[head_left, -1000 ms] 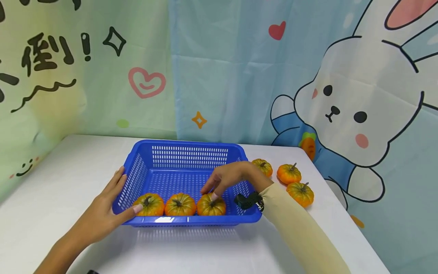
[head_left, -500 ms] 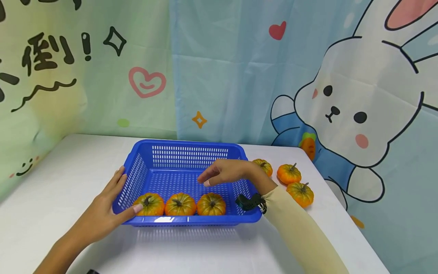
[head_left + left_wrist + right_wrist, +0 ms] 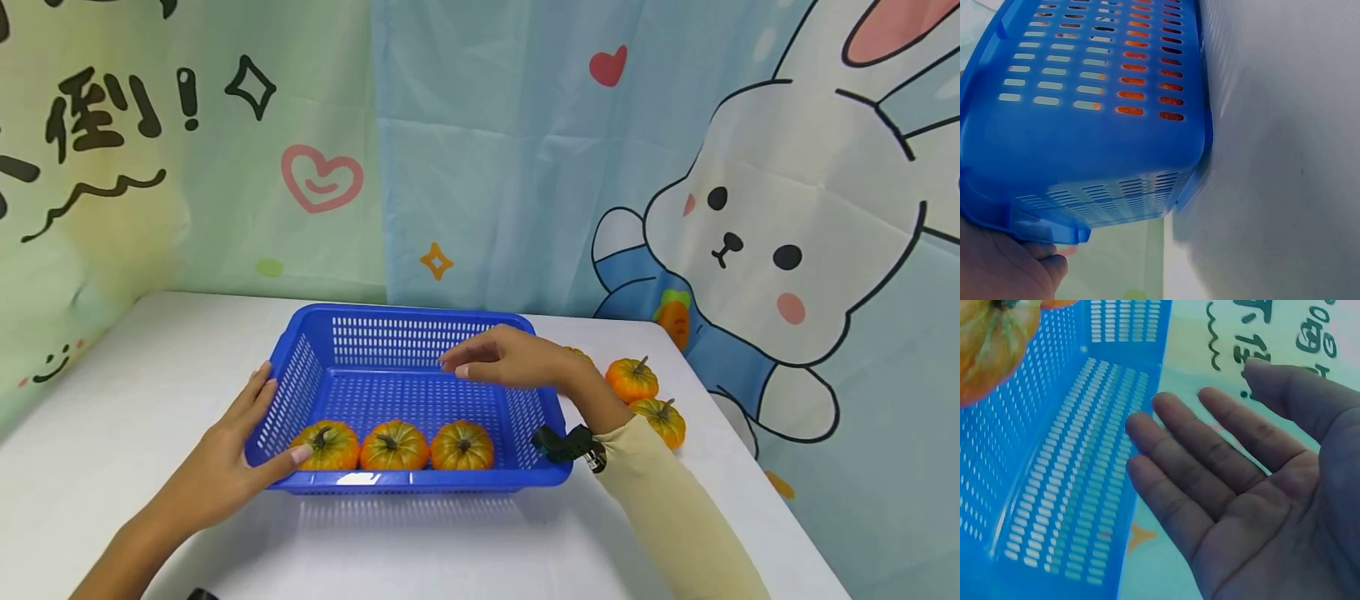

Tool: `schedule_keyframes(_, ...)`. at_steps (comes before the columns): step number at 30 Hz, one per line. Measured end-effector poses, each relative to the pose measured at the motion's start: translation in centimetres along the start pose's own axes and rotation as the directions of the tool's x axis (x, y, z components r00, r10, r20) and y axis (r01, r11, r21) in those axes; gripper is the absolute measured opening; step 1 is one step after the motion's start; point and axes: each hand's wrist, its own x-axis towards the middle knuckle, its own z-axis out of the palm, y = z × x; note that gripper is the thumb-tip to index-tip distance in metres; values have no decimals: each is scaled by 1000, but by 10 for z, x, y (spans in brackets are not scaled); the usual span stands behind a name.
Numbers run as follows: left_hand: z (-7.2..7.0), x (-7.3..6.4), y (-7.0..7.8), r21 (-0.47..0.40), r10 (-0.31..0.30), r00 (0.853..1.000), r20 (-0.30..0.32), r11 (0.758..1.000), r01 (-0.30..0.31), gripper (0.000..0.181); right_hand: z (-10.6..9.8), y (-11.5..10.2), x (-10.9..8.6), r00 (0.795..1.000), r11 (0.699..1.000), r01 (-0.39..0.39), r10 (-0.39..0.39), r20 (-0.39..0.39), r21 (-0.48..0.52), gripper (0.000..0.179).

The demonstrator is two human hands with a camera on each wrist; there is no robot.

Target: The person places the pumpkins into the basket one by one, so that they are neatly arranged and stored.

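Observation:
A blue plastic basket (image 3: 416, 315) stands on the white table, three small orange-green pumpkins side by side along its front wall: a left one (image 3: 330, 446), a middle one (image 3: 394, 446) and a right one (image 3: 462, 446). My left hand (image 3: 217, 467) holds the basket's front left corner, thumb over the front rim and fingers along the left rim. In the left wrist view, fingertips (image 3: 1054, 265) show under the rim. My right hand (image 3: 517, 358) hovers above the basket's right part, palm bare and fingers spread loosely in the right wrist view.
Right of the basket, two more pumpkins lie on the table, a farther one (image 3: 632, 380) and a nearer one (image 3: 662, 422). Another pumpkin (image 3: 579, 354) is mostly hidden behind the right wrist. A printed curtain (image 3: 480, 167) hangs behind the table (image 3: 420, 550).
My right hand has let go of the right pumpkin in the basket, lifted, and moved up and slightly right. The left hand stays on the basket.

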Motion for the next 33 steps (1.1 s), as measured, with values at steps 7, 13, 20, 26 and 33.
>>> schedule_keyframes(7,-2,1,-1,-1,3,1000,-1,1000,-3,94,-12,11,-19,991,999,47,-46,-124,8,37)
schedule_keyframes(13,-3,0,-2,5,0,1000,-7,1000,0,94,-19,21,-32,980,999,47,-42,-193,18,37)
schedule_keyframes(20,-4,0,-3,7,-2,1000,-18,1000,2,93,-20,35,-44,947,996,34,-6,-323,81,35)
schedule_keyframes(26,-4,-1,-4,-1,-3,1000,-20,1000,3,93,-19,50,-52,882,993,18,40,-469,119,37)
schedule_keyframes(33,1,0,-6,-9,15,1000,-12,1000,-15,93,-18,78,-61,792,991,-26,99,-602,130,42)
